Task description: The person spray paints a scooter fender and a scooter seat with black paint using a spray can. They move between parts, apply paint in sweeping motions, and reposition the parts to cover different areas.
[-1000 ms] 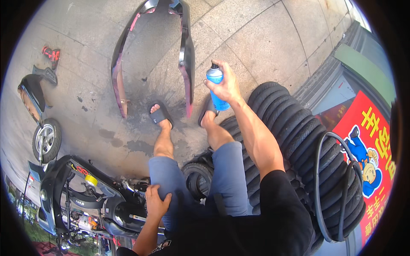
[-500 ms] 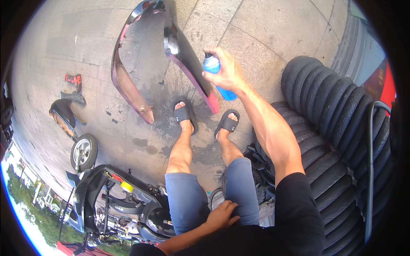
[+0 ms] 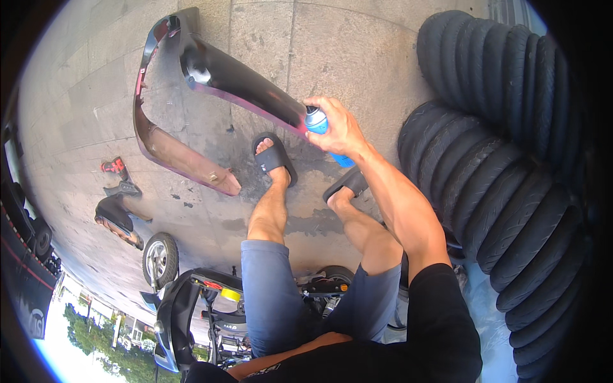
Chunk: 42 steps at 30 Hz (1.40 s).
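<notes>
My right hand (image 3: 343, 133) is wrapped round a blue spray can (image 3: 317, 121), the index finger over its top. The can is tilted close to the near end of a long curved body panel (image 3: 239, 80). This panel lies bent in a U on the ground, glossy black on its outer side, with pinkish-red along its lower edge and inside. My hand and the can hide the tip of its right arm. Across my lap rests my left hand (image 3: 331, 338), largely covered by my black shirt; its fingers cannot be made out.
Stacked black tyres (image 3: 472, 179) line the right side. To the left lie a red-and-black power tool (image 3: 115, 167), a dark panel piece (image 3: 115, 217) and a small wheel (image 3: 160, 259). A partly stripped motorbike (image 3: 182, 313) with yellow tape (image 3: 230, 295) stands beside my legs.
My view has turned, so the panel sits further left and lower. The spray can is now right by the panel's near end. My left hand has slipped back under my shirt's edge.
</notes>
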Motion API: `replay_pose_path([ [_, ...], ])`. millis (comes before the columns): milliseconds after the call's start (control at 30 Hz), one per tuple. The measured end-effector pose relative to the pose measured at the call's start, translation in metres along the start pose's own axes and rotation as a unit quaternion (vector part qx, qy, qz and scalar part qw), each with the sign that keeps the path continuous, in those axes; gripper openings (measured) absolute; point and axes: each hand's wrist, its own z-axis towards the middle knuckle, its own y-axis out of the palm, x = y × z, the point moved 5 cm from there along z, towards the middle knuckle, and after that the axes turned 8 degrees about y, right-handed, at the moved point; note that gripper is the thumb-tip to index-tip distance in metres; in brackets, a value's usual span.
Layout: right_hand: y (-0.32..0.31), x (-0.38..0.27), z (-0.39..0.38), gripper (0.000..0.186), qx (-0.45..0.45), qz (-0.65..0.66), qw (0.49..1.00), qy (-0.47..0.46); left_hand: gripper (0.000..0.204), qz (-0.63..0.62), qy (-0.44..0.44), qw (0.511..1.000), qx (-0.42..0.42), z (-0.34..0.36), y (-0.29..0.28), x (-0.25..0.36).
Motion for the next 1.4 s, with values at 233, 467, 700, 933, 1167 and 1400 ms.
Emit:
replay_pose_path([
  [233,0.016,0.058,-0.013,0.063,0.038,0.066,0.996,-0.053,0.019,0.037,-0.083,0.97,0.225,-0.011,-0.093,-0.01],
  [467,0.021,0.09,-0.043,0.067,-0.007,0.04,0.999,0.031,0.019,-0.202,0.008,0.912,0.357,-0.065,-0.144,-0.029],
  [700,0.041,0.133,-0.019,0.067,0.001,0.09,0.991,-0.099,0.03,0.145,-0.099,0.953,0.246,-0.049,-0.213,-0.003],
  [933,0.047,0.186,0.022,0.068,-0.041,0.117,0.987,-0.103,0.035,0.408,-0.041,0.912,0.023,0.031,-0.354,0.074],
  [1167,0.034,0.215,0.039,0.069,-0.089,0.136,0.98,-0.115,0.032,0.408,-0.082,0.909,0.006,0.051,-0.383,0.062],
  [1400,0.046,0.211,0.05,0.069,-0.097,0.178,0.969,-0.141,0.028,0.39,-0.051,0.916,0.083,0.063,-0.358,0.07],
])
